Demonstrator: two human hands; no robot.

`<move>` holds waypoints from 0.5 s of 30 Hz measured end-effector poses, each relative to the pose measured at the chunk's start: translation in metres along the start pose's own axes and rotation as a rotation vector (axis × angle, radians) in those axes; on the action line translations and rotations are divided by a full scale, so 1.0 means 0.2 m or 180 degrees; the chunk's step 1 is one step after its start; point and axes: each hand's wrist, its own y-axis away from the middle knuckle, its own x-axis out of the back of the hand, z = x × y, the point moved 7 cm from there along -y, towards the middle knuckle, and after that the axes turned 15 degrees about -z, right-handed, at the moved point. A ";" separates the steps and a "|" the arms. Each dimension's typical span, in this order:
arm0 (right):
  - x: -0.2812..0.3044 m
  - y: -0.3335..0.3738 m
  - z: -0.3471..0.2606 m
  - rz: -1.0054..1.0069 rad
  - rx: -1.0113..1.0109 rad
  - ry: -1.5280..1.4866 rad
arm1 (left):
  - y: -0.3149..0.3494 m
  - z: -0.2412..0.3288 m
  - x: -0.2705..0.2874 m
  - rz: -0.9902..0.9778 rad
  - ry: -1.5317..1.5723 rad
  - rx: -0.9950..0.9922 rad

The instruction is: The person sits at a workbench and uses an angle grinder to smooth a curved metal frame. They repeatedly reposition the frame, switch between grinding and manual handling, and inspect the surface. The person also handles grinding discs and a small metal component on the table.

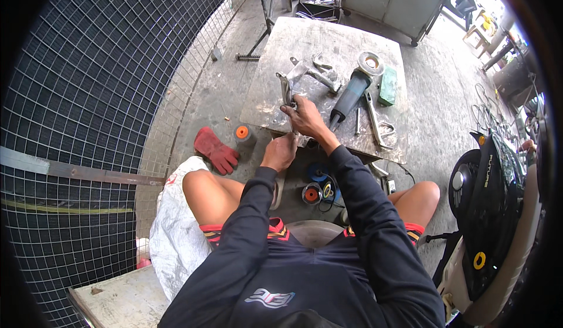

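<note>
A long grey metal bracket [285, 87] stands over the near left part of the worktable, its upper end showing beyond my fingers. My right hand [308, 119] is closed round its middle. Lower down, at the table's near edge, my left hand [280, 151] is closed on the bracket's lower end, which its fingers mostly hide. Right of my hands lies a blue-grey angle grinder [353, 90] with a round disc [370, 63] at its far end. More metal brackets [311, 73] lie just beyond my hands.
The worn wooden worktable [267, 52] also bears a green block [387, 86] and a forked metal bracket [378, 120]. On the floor are a red glove [215, 150], an orange-centred roll [242, 133] and several discs [312, 194]. Wire mesh [105, 93] stands left, a motorcycle [487, 211] right.
</note>
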 end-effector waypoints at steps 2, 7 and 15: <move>0.00 0.00 0.01 -0.0108 -0.0087 -0.0010 | 0.00 -0.09 -0.01 0.0211 0.0559 -0.0077; 0.04 0.01 0.00 -0.0154 -0.0134 -0.0139 | 0.01 -0.24 -0.06 0.0307 0.0009 0.0202; 0.12 -0.01 -0.01 0.0186 0.0164 -0.0148 | 0.06 -0.10 -0.41 -0.0523 0.0161 -0.0175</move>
